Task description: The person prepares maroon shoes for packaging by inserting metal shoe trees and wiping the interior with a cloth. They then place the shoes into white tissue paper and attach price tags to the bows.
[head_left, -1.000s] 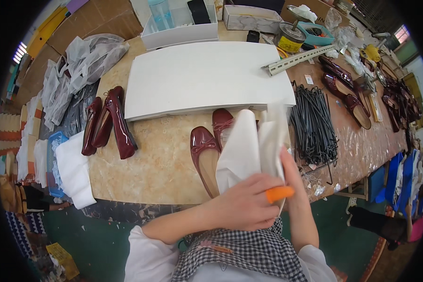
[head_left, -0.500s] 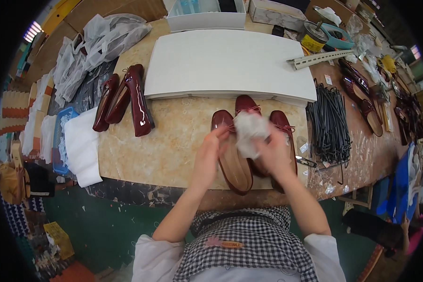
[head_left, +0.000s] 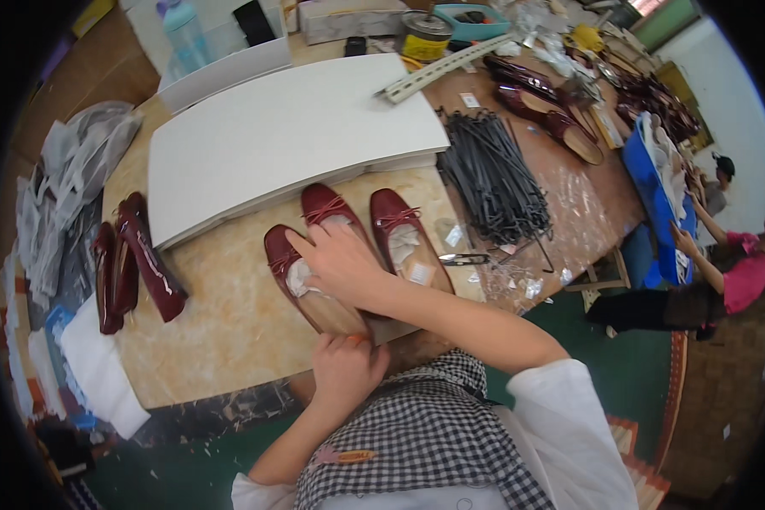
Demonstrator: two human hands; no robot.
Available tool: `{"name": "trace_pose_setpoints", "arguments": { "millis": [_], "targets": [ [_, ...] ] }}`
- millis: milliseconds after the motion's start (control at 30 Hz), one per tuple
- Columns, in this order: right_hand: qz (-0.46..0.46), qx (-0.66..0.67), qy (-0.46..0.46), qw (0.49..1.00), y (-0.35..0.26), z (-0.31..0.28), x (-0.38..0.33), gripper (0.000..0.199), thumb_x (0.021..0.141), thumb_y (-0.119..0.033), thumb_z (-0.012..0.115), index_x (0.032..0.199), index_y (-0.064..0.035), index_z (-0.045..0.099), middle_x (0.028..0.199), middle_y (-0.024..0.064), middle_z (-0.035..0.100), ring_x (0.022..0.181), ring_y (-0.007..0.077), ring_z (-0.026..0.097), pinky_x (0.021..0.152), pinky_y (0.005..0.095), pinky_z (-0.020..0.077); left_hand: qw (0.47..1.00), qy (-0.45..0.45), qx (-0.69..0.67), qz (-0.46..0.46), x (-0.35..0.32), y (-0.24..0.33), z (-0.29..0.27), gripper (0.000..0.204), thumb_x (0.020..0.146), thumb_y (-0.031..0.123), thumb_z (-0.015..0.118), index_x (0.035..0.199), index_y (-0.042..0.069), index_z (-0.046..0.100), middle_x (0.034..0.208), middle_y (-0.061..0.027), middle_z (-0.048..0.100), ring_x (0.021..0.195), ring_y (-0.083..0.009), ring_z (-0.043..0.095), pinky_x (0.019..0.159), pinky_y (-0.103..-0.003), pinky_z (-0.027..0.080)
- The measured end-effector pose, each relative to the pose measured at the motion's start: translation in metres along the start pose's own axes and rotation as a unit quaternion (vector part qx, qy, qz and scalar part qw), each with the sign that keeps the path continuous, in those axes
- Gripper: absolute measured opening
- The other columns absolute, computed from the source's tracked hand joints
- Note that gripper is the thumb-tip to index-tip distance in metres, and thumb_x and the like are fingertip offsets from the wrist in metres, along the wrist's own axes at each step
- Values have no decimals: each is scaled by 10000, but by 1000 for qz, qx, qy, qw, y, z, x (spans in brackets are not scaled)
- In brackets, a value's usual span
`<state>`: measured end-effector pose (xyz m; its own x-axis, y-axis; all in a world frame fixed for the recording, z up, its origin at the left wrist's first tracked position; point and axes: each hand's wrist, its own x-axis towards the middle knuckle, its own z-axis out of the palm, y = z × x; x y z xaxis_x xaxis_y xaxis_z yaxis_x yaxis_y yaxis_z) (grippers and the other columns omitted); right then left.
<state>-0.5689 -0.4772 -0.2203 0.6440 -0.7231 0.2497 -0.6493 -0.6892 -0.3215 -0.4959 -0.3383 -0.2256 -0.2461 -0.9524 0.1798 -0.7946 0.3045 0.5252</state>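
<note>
Three dark red patent flats with bows lie side by side in front of me. At the heel of the left shoe, my left hand is closed round the back edge. My right hand reaches over to the toe opening of that same shoe, fingers bent over its front and thumb at a crumpled white paper wad tucked inside. The middle shoe is partly covered by my right hand and forearm. White paper also fills the toe of the right shoe, which has a pale label on its insole.
A white sheet stack lies beyond the shoes. To the left are more red shoes and a white cloth. Black hooked rods, small snips and a perforated metal strip lie rightward. A co-worker is at far right.
The view has swung to the right. The white paper has gone from between my hands down into the left shoe. My left hand has shifted from that shoe's toe to its heel.
</note>
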Motion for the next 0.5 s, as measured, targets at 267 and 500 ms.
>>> {"name": "trace_pose_setpoints", "arguments": {
  "millis": [267,500],
  "targets": [
    [-3,234,76,969,43,-17,-10,360,783,-210,687,1103,-51,640,1009,99,610,988,301,565,824,391,474,996,84,-1,42,2,-12,-28,154,784,176,651,795,26,678,758,-116,656,673,-242,620,777,-357,463],
    [357,-312,55,879,227,-113,-120,184,830,-238,648,819,-57,614,787,136,658,713,322,658,634,410,533,913,64,-194,-353,-1,-64,-13,518,842,190,626,1309,-5,517,788,-75,629,644,-126,561,613,-258,464]
  ]
}}
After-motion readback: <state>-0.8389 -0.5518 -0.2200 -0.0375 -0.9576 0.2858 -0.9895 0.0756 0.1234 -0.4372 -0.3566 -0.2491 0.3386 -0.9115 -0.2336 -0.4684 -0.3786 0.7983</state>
